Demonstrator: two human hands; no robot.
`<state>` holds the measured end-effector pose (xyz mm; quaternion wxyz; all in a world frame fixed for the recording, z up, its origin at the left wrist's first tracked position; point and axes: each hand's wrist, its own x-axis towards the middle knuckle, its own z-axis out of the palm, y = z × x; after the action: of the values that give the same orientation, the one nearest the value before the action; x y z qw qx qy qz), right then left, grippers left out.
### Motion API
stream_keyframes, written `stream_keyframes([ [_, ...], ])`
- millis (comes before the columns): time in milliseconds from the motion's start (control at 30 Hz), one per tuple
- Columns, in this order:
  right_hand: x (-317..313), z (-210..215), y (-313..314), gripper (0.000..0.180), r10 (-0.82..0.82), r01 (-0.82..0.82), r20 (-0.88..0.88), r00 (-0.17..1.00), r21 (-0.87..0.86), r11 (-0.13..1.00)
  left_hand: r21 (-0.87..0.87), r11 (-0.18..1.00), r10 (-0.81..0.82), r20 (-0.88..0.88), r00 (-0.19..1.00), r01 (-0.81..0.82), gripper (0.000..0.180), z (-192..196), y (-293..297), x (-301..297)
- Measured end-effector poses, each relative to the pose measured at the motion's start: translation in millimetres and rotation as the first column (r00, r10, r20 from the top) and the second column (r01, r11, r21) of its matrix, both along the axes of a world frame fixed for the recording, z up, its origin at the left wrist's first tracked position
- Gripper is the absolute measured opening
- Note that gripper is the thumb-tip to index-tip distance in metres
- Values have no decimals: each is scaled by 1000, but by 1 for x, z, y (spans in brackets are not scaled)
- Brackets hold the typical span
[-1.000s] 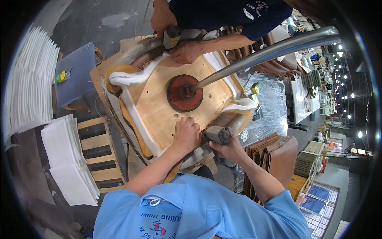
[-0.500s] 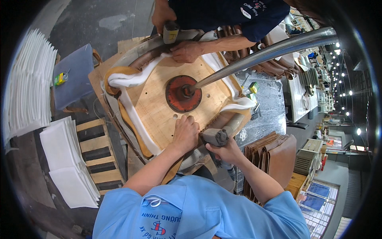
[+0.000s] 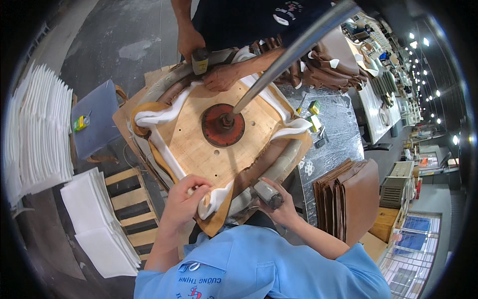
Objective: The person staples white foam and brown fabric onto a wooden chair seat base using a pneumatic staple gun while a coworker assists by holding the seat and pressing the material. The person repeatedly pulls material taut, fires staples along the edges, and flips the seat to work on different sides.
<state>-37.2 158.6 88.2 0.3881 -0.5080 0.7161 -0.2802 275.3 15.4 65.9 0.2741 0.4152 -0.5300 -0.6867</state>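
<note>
A plywood seat base [image 3: 209, 149] lies upside down, with white padding [image 3: 164, 115] and brown leather [image 3: 219, 222] folded over its edges. A round red metal plate [image 3: 222, 125] and a grey steel arm [image 3: 294, 50] press on its middle. My left hand [image 3: 183, 199] pinches the white padding and leather at the near edge. My right hand [image 3: 281, 207] grips a grey cylindrical staple gun [image 3: 267, 192] against the near right edge. Across from me, another person's hands [image 3: 221, 75] hold the far edge, one with a similar tool [image 3: 200, 60].
Stacks of white foam sheets [image 3: 99, 224] sit on a wooden pallet [image 3: 127, 194] at my left, with more [image 3: 35, 134] beyond. A grey stool [image 3: 94, 117] holds a small yellow item. Brown leather pieces [image 3: 351, 192] are stacked on the right beside a grey worktable [image 3: 333, 134].
My left hand moved from flat on the plywood to the near edge and took hold of the padding and leather. My right hand keeps the tool at the near right edge.
</note>
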Motion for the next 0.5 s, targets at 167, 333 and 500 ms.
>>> stream_keyframes([
  [167,8,-13,6,66,-74,70,-26,997,-127,989,58,998,39,-35,999,-37,15,13,31,17],
  [333,6,-20,6,68,-118,114,-32,993,-99,989,51,985,-167,19,986,165,16,35,66,-16],
  [500,2,-22,-1,69,-87,83,-114,990,-38,996,-54,948,-305,140,942,315,19,53,104,-28],
])
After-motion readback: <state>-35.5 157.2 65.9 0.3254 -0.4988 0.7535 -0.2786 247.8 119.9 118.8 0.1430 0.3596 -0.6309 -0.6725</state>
